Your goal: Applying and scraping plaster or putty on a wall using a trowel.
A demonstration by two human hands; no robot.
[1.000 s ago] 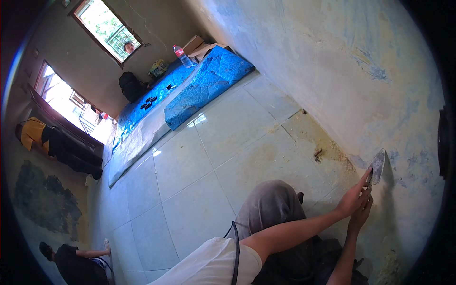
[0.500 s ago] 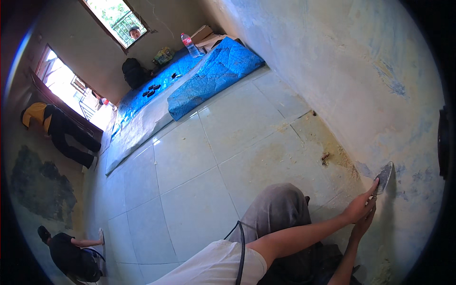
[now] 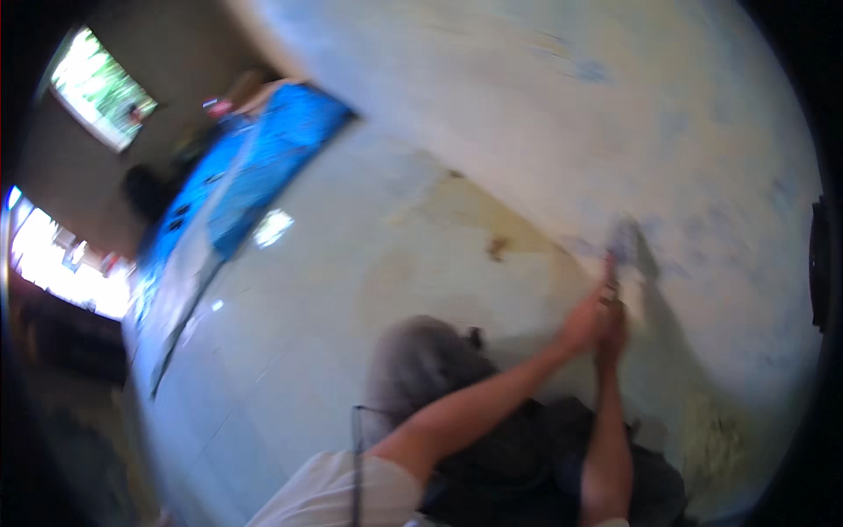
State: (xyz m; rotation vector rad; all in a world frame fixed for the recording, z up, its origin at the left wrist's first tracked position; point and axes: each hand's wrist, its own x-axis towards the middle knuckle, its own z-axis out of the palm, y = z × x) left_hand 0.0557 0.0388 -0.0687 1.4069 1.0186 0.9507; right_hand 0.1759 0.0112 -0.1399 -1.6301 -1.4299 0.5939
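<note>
Against the pale, blue-stained wall (image 3: 562,149) at right, a small grey trowel (image 3: 624,239) is blurred, its blade at or very close to the surface. My left hand (image 3: 581,324) grips it near the blade, one finger stretched toward the metal. Just behind and below, my right hand (image 3: 612,342) is closed about the handle, the two hands pressed together. The handle is mostly hidden by my fingers. A shadow of the tool and hands falls on the wall.
My bent knee (image 3: 417,360) stands over the tiled floor (image 3: 299,316). Yellowish crumbs and a brown clump (image 3: 498,249) lie along the wall's foot. Farther back is a blue sheet (image 3: 281,145) beside a dark bag (image 3: 145,189). A bright doorway (image 3: 66,263) opens at far left.
The view has swung, so the room shifts leftward and blurs; the two co-workers at left are no longer seen. Both hands still hold the trowel at the wall.
</note>
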